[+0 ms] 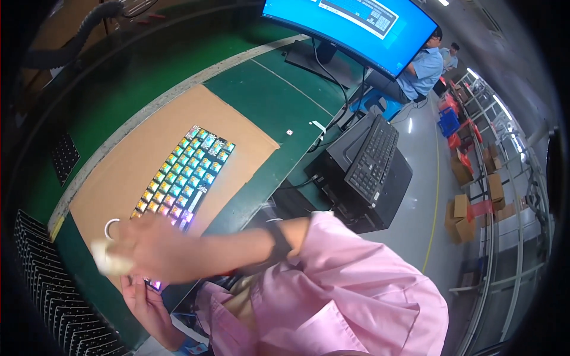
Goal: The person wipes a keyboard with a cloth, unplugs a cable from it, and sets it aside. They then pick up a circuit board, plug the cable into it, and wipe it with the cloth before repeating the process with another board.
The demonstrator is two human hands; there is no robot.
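Observation:
A lit mechanical keyboard (189, 169) without most of its keycaps, its switches glowing yellow, green and purple, lies slanted on a brown cardboard sheet (237, 127). My right hand (151, 246), smeared by motion, is over the keyboard's near end and covers part of it. At its fingers is a blurred pale cream object (113, 258); a white ring (111, 228) shows beside it. I cannot make out what kind of tool this is. Below, my left hand (142, 299) grips the keyboard's near end, thumb and fingers around its corner.
A monitor (362, 29) stands at the far end of the green bench (267, 83). To the right, a black keyboard (374, 160) leans on a dark case (392, 199). Stacked black dotted panels (53, 291) line the left. Two people (424, 68) and shelves with cartons (460, 219) are beyond.

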